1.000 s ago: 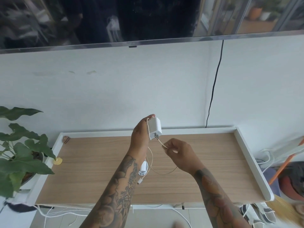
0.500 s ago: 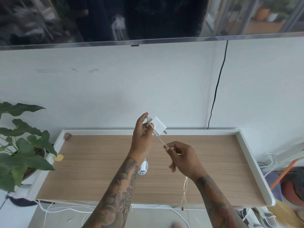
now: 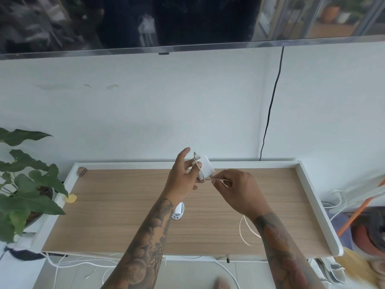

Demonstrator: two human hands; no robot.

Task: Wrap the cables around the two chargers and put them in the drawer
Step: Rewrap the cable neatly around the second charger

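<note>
My left hand (image 3: pixel 183 180) holds a white charger block (image 3: pixel 205 168) above the back of the wooden table top (image 3: pixel 125 215), with the index finger raised. A pale cable (image 3: pixel 220 180) loops once over the block and runs right into my right hand (image 3: pixel 237 190), which pinches it. The cable's free end (image 3: pixel 244 232) hangs in a loop below my right wrist. A second white charger (image 3: pixel 178 211) with its cable wound round it lies on the table, partly hidden by my left forearm. No drawer is in view.
The table has a raised white rim (image 3: pixel 318 205). A potted plant (image 3: pixel 23 184) stands at the left. A small yellow object (image 3: pixel 71 198) and a brown one (image 3: pixel 82 171) lie near the left rim. A black wire (image 3: pixel 270 105) runs down the wall. White cables (image 3: pixel 73 261) lie on the floor.
My right hand has carried the cable up and right, laying a turn over the charger block. The left hand has turned the block and lifted its index finger. The hanging cable end swung right.
</note>
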